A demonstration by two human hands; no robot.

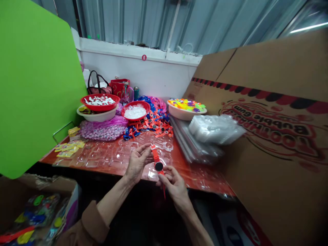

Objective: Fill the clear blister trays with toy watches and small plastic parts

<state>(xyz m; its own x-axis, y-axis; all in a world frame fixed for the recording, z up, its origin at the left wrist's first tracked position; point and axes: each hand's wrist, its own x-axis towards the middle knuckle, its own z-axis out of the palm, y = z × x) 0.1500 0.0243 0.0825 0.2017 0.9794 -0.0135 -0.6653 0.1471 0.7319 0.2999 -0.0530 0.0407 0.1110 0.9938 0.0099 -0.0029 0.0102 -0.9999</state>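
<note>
A red toy watch with a round black face (pixel 159 166) is stretched between my two hands over the table's front edge. My left hand (pixel 138 162) pinches the upper end of its strap. Below the watch face, my right hand (pixel 174 184) grips the lower strap, whose tip hangs down past the fingers. Clear plastic blister trays (pixel 102 154) lie flat on the red table (pixel 205 177) behind and beside the hands. Further back is a pile of red and blue watches (pixel 156 124).
Red bowls of white pieces (pixel 87 102) and clear pieces (pixel 147 108) stand behind, with a pink net bag (pixel 105 130) at left. A bowl of colourful pieces (pixel 179 112) and stacked clear packaging (pixel 212 130) are right. Cardboard (pixel 256 136) and a green panel (pixel 38 85) flank the table.
</note>
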